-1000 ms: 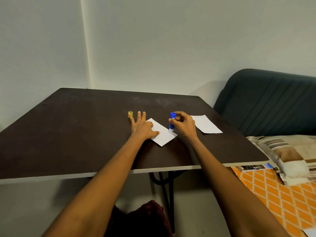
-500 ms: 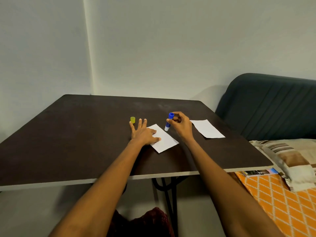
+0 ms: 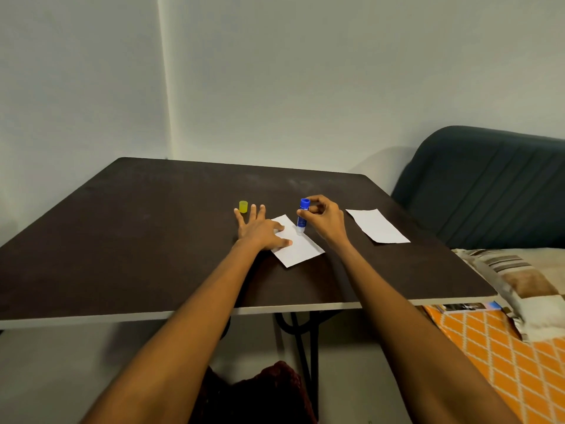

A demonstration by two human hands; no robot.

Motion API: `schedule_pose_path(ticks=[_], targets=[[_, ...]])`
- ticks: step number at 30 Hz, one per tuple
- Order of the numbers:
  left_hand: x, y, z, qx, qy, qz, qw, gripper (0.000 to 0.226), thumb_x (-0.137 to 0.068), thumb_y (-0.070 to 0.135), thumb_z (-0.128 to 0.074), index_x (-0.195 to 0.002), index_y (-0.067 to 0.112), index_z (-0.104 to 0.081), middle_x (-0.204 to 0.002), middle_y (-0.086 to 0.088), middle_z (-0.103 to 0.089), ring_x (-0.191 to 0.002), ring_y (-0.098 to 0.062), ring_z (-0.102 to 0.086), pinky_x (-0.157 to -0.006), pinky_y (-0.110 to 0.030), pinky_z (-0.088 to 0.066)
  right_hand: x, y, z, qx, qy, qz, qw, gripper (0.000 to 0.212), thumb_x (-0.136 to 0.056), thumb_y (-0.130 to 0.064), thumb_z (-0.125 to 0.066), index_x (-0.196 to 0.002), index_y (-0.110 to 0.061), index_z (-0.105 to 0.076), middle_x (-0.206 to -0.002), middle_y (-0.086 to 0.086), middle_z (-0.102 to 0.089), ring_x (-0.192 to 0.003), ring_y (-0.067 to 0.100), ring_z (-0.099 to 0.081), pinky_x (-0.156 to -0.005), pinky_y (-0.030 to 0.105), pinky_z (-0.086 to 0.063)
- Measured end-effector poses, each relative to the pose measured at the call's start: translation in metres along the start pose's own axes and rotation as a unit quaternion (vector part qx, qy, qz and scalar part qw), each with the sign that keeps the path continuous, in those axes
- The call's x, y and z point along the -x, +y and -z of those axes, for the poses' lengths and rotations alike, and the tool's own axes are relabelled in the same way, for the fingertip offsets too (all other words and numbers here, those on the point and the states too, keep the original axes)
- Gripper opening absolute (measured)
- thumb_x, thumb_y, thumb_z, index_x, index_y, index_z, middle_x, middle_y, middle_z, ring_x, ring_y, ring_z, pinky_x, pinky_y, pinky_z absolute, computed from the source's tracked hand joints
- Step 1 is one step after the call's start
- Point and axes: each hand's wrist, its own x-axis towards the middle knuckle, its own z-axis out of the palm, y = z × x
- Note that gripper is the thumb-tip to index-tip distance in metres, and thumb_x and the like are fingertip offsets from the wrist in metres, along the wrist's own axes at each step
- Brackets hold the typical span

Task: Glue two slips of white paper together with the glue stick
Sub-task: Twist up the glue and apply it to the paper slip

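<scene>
A white paper slip lies on the dark table. My left hand rests flat on the slip's left edge with the fingers spread. My right hand grips a blue glue stick, which stands nearly upright with its white tip down on the far edge of that slip. A second white slip lies flat to the right, apart from both hands. The yellow-green cap stands on the table just beyond my left fingertips.
A dark green sofa stands at the right beyond the table. A striped cushion and an orange patterned cloth lie below the table's right corner. Black table legs show under the front edge.
The glue stick's tip has travelled from the slip's right edge up along to its far edge. My left hand has stayed pressed on the slip. The camera has tilted a little.
</scene>
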Motion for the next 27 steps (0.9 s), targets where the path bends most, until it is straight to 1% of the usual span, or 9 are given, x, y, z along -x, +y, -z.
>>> schedule_pose_path(ticks=[5, 9, 13, 16, 18, 19, 21, 23, 27], targets=[[0.01, 0.003, -0.002, -0.014, 0.04, 0.011, 0.999, 0.061, -0.081, 0.069, -0.044, -0.134, 0.039, -0.045, -0.158, -0.014, -0.001, -0.144, -0.035, 0.009, -0.105, -0.066, 0.015, 0.011, 0.001, 0.009, 0.01, 0.003, 0.006, 1.0, 0.028, -0.081, -0.015, -0.07, -0.107, -0.009, -0.061, -0.087, 0.008, -0.069, -0.073, 0.005, -0.062, -0.069, 0.009, -0.046], [0.017, 0.007, -0.001, -0.04, 0.07, 0.019, 0.997, 0.063, -0.082, 0.068, -0.042, -0.133, 0.033, -0.047, -0.158, -0.014, -0.007, -0.145, -0.036, 0.002, -0.106, -0.067, 0.012, 0.017, 0.006, 0.019, 0.011, 0.003, -0.004, 1.0, 0.031, -0.082, -0.017, -0.07, -0.11, -0.009, -0.06, -0.088, 0.004, -0.067, -0.08, 0.011, -0.062, -0.08, 0.023, -0.048], [0.022, 0.015, 0.0, -0.068, 0.08, 0.034, 0.994, 0.068, -0.084, 0.066, -0.042, -0.136, 0.023, -0.045, -0.157, -0.013, -0.013, -0.145, -0.035, -0.005, -0.108, -0.065, 0.008, 0.018, 0.012, 0.031, 0.013, 0.008, -0.008, 1.0, 0.032, -0.083, -0.017, -0.068, -0.112, -0.008, -0.059, -0.094, 0.011, -0.068, -0.084, 0.015, -0.062, -0.083, 0.027, -0.049], [0.025, 0.026, 0.003, -0.018, 0.124, 0.009, 0.992, 0.056, -0.089, 0.052, -0.047, -0.134, 0.017, -0.046, -0.156, -0.011, -0.019, -0.144, -0.032, -0.012, -0.111, -0.061, 0.004, 0.017, 0.013, 0.036, 0.004, 0.027, -0.006, 1.0, 0.033, -0.084, -0.019, -0.068, -0.113, -0.007, -0.058, -0.096, 0.014, -0.069, -0.088, 0.018, -0.063, -0.081, 0.026, -0.048], [0.024, 0.031, 0.009, 0.047, 0.176, -0.068, 0.981, 0.041, -0.093, 0.034, -0.048, -0.131, 0.018, -0.048, -0.15, -0.009, -0.03, -0.14, -0.026, -0.025, -0.114, -0.054, -0.007, 0.015, 0.012, 0.037, -0.001, 0.031, -0.004, 0.999, 0.034, -0.084, -0.019, -0.068, -0.114, -0.007, -0.058, -0.098, 0.015, -0.069, -0.089, 0.017, -0.063, -0.081, 0.025, -0.047], [0.023, 0.031, 0.015, 0.074, 0.164, -0.13, 0.975, 0.036, -0.094, 0.024, -0.047, -0.128, 0.018, -0.051, -0.145, -0.007, -0.039, -0.135, -0.024, -0.034, -0.113, -0.049, -0.016, 0.014, 0.012, 0.037, -0.004, 0.03, -0.003, 1.0, 0.034, -0.084, -0.018, -0.068, -0.114, -0.007, -0.058, -0.1, 0.015, -0.069, -0.089, 0.016, -0.062, -0.08, 0.022, -0.047], [0.021, 0.03, 0.027, 0.1, 0.041, -0.245, 0.963, 0.037, -0.089, 0.006, -0.046, -0.121, 0.017, -0.059, -0.134, -0.005, -0.05, -0.124, -0.023, -0.046, -0.107, -0.04, -0.031, 0.01, 0.012, 0.037, -0.008, 0.033, -0.001, 0.999, 0.033, -0.084, -0.018, -0.068, -0.113, -0.008, -0.059, -0.101, 0.014, -0.069, -0.088, 0.014, -0.061, -0.074, 0.013, -0.045], [0.02, 0.028, 0.034, 0.072, -0.091, -0.278, 0.954, 0.042, -0.085, -0.001, -0.046, -0.12, 0.016, -0.062, -0.134, -0.006, -0.053, -0.123, -0.023, -0.048, -0.107, -0.038, -0.036, 0.007, 0.014, 0.037, -0.015, 0.045, -0.001, 0.999, 0.031, -0.084, -0.018, -0.068, -0.112, -0.01, -0.059, -0.1, 0.012, -0.07, -0.086, 0.012, -0.061, -0.069, 0.009, -0.043], [0.011, 0.029, 0.031, -0.013, -0.118, -0.253, 0.96, 0.046, -0.09, 0.027, -0.056, -0.136, 0.021, -0.047, -0.147, -0.004, -0.038, -0.134, -0.024, -0.036, -0.112, -0.042, -0.027, 0.001, 0.018, 0.037, -0.022, 0.06, -0.009, 0.998, 0.03, -0.083, -0.019, -0.068, -0.11, -0.012, -0.057, -0.098, 0.01, -0.069, -0.082, 0.008, -0.06, -0.069, 0.01, -0.042]])
